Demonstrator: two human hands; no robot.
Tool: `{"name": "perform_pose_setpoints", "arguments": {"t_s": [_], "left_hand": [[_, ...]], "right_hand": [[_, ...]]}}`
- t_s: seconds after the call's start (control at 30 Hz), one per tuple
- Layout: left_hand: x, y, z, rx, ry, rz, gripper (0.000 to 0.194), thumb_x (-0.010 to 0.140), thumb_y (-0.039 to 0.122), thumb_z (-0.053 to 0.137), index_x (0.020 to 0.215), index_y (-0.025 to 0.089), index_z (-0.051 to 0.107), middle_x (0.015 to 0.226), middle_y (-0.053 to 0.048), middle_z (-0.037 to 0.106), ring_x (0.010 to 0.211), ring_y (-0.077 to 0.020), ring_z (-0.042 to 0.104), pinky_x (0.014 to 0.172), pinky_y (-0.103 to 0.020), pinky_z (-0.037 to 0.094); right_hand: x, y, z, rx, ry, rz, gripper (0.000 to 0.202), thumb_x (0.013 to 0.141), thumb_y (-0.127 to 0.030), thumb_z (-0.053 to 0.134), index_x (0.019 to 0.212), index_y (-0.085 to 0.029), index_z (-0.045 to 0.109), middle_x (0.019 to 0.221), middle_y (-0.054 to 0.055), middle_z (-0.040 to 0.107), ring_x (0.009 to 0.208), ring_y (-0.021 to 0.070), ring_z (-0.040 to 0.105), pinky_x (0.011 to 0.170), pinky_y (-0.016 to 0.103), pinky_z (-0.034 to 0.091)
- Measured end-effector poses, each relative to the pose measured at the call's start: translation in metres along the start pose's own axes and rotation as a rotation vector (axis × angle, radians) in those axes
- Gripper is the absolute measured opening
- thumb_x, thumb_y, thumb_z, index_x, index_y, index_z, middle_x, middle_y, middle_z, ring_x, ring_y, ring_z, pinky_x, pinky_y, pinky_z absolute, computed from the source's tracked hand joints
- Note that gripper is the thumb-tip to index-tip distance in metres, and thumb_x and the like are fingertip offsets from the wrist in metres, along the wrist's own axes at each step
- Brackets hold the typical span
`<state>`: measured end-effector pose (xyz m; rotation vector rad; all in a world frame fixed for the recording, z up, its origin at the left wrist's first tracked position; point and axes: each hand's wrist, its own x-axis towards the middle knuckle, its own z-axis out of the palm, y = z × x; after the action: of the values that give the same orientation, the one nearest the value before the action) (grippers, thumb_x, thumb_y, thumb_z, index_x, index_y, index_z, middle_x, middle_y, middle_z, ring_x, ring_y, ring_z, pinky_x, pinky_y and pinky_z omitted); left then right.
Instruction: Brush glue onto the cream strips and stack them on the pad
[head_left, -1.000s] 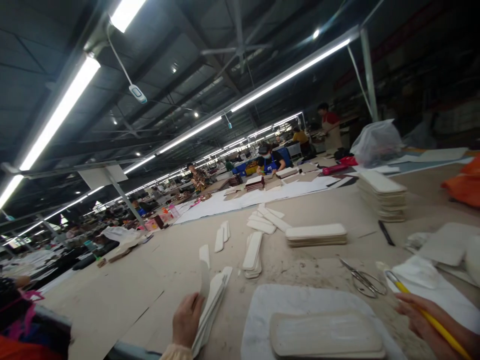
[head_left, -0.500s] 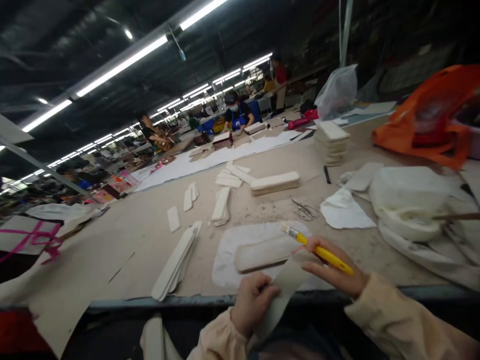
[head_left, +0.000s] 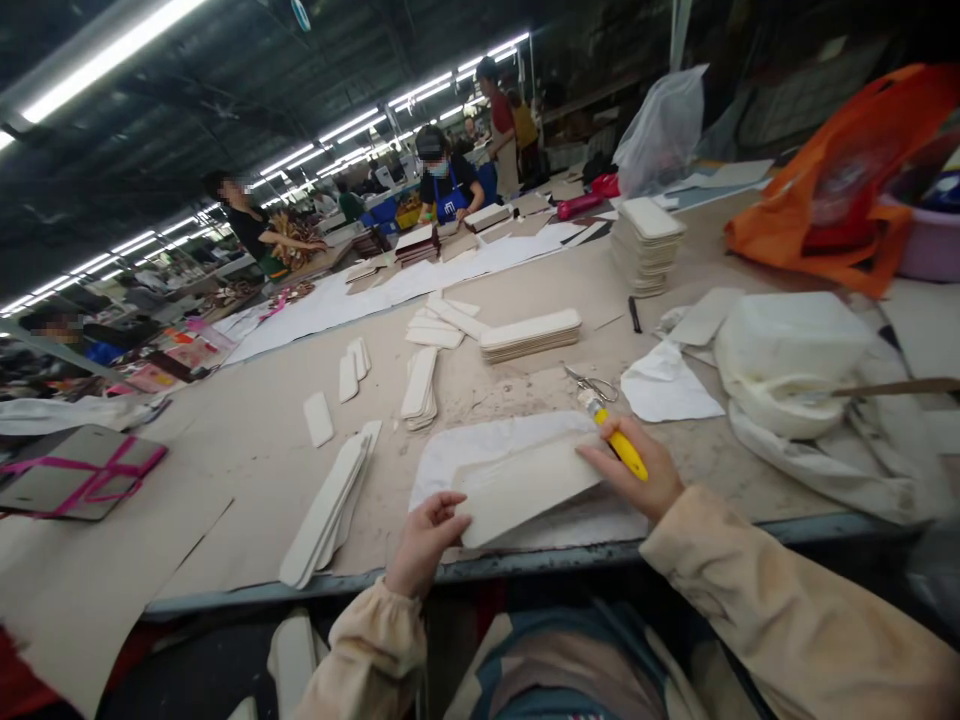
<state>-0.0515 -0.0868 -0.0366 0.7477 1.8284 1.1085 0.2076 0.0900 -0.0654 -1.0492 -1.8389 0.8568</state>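
Note:
A pale flat panel (head_left: pixel 529 490) with rounded corners is held by both ends over a white sheet (head_left: pixel 442 448) near the table's front edge. My left hand (head_left: pixel 429 538) pinches its left end between thumb and fingers. My right hand (head_left: pixel 643 468) grips a yellow-handled brush (head_left: pixel 626 455), bristles pointing up and away, while its thumb side touches the panel's right end. The panel hides most of the piece that lies on the sheet. Just beyond the brush tip rests a pair of scissors (head_left: pixel 592 383).
Stacks of pale strips (head_left: pixel 330 510) lie left, with a thicker stack (head_left: pixel 531 335) and a tall pile (head_left: pixel 649 245) farther back. On the right stand a white tub (head_left: pixel 784 350) wrapped in cloth and an orange bag (head_left: pixel 840 180). A co-worker (head_left: pixel 448 185) works across the table.
The panel has swung from steeply tilted at the table edge to nearly level over the white sheet. My left hand moved left and forward; the brush stays in my right hand.

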Motion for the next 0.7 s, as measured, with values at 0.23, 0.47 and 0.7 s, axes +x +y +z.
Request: {"name": "perform_pose_setpoints", "arguments": {"t_s": [0.23,0.47,0.7], "left_hand": [[0.046,0.001,-0.008,0.254,0.184,0.086,0.042,0.060,0.041,0.073,0.091,0.018,0.056,0.055,0.007,0.056,0.051,-0.0119,0.052,0.053,-0.023,0.038],[0.054,-0.001,-0.008,0.445,0.231,0.101,0.039,0.061,0.040,0.071,0.092,0.019,0.057,0.056,0.006,0.060,0.055,-0.0150,0.057,0.059,-0.026,0.040],[0.056,-0.006,-0.008,0.510,0.201,0.092,0.042,0.065,0.043,0.068,0.098,0.019,0.057,0.058,0.006,0.060,0.055,-0.0144,0.057,0.058,-0.025,0.041]], "right_hand": [[0.012,0.006,0.023,-0.067,0.015,0.000,0.029,0.078,-0.046,0.063,0.086,-0.023,0.048,0.067,-0.004,0.051,0.055,0.0124,0.047,0.056,0.024,0.038],[0.016,0.011,0.030,-0.166,-0.036,0.036,0.030,0.079,-0.051,0.059,0.086,-0.023,0.049,0.066,-0.002,0.056,0.056,0.0159,0.052,0.057,0.026,0.038],[0.019,0.019,0.035,-0.308,-0.089,0.026,0.022,0.081,-0.043,0.056,0.089,-0.023,0.051,0.066,-0.001,0.059,0.056,0.0181,0.055,0.056,0.027,0.036]]}}
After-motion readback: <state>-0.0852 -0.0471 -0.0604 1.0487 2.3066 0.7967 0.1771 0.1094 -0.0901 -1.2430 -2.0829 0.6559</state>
